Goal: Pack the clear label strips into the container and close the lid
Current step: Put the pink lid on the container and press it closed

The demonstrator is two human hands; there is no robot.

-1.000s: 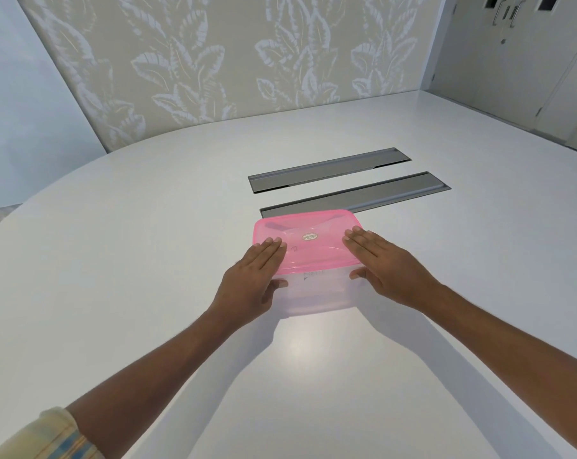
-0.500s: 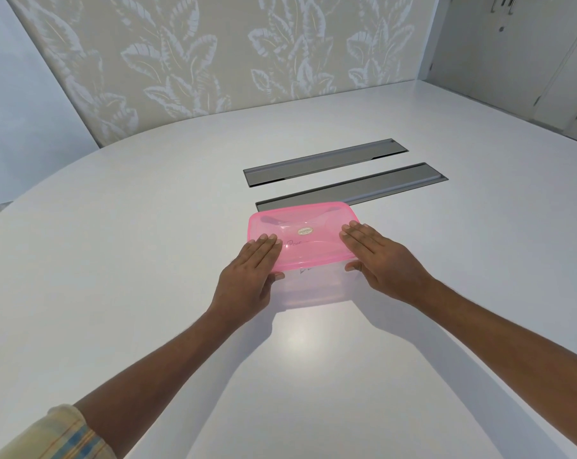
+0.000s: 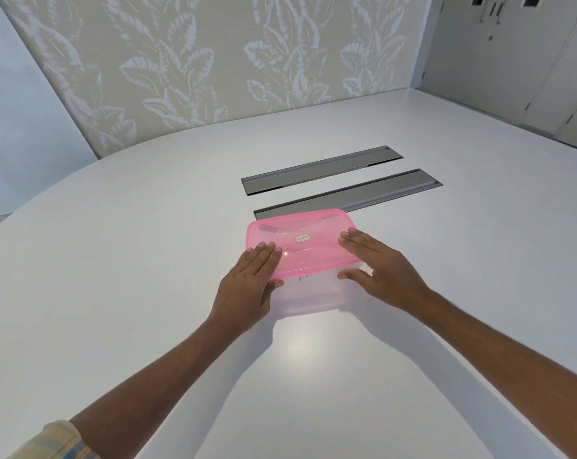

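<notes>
White table [image 3: 148, 260]: pink lid [image 3: 300, 246] (on container [image 3: 313, 296]) under both flat, spread hands [image 3: 247, 286].

A large white table with a glossy top and a curved far edge [image 3: 115, 260] is shown. Two long, narrow grey metal cable hatches [image 3: 320, 172] [image 3: 380, 190] are set flush into its surface, parallel and just beside each other. Behind the table, a beige wall panel printed with pale leaf motifs [image 3: 214, 67] is seen. At upper right, light grey cabinet doors with metal handles [image 3: 492, 11] are visible.
</notes>
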